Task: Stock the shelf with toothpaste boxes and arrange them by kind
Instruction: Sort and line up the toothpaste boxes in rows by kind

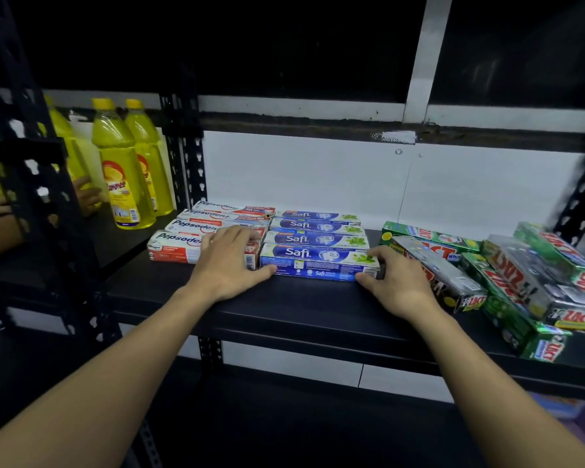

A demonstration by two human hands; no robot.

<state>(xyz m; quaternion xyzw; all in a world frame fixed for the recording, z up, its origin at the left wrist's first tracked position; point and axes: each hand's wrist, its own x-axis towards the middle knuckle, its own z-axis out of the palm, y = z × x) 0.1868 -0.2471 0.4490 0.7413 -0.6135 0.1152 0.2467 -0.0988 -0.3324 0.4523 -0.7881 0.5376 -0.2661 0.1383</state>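
Observation:
On the black shelf (284,309) lie three kinds of toothpaste boxes. Several red-and-white Pepsodent boxes (179,246) form a row at the left. Beside them runs a row of several blue Safi boxes (314,228). The front Safi box (318,261) sits between my hands: my left hand (227,265) rests flat over the front Pepsodent box with its thumb at the Safi box's left end, and my right hand (395,282) grips its right end. Several green and silver Zact boxes (507,275) lie in a loose, crooked pile at the right.
Yellow dish-soap bottles (124,170) stand on the neighbouring shelf at the left, past a black perforated upright (190,153). Another person's hand (87,194) touches those bottles. A white wall backs the shelf. The shelf's front edge is close to my wrists.

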